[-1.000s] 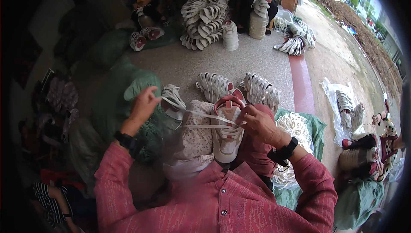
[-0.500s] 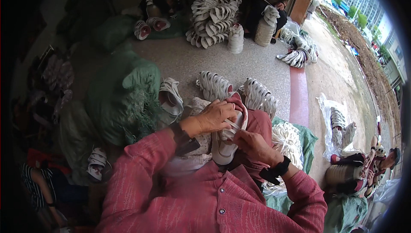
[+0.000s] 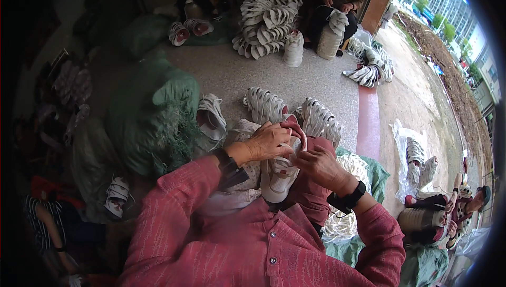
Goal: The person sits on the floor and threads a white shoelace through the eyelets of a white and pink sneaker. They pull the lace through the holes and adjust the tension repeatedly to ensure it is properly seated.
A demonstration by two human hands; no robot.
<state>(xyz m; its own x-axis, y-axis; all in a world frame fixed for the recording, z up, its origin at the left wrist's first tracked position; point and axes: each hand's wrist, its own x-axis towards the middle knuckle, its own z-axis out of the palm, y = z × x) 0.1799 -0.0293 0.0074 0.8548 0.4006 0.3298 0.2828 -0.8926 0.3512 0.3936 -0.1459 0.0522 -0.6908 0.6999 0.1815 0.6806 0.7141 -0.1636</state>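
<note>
A white and beige shoe (image 3: 278, 184) with a dark red lining lies in my lap, its toe pointing toward me. My left hand (image 3: 266, 142) is closed at the shoe's left opening edge, fingers pinching the white shoelace (image 3: 285, 147). On the opposite side, my right hand (image 3: 320, 168) has its fingertips bent together at the eyelet edge, where the lace meets them. The lace forms a small loop over the tongue between both hands. My fingers partly hide the eyelets.
Rows of white shoe uppers (image 3: 263, 105) stand just beyond my knees. White laces (image 3: 342, 224) lie on green sheeting at my right. A bulky green sack (image 3: 153, 108) and a white shoe (image 3: 211, 118) are on the left. Other people sit farther off beside stacked uppers (image 3: 271, 18).
My right hand has shifted from over the shoe's middle to its right edge. The lace, stretched between the hands before, now makes a looser loop. The view has tilted slightly.
</note>
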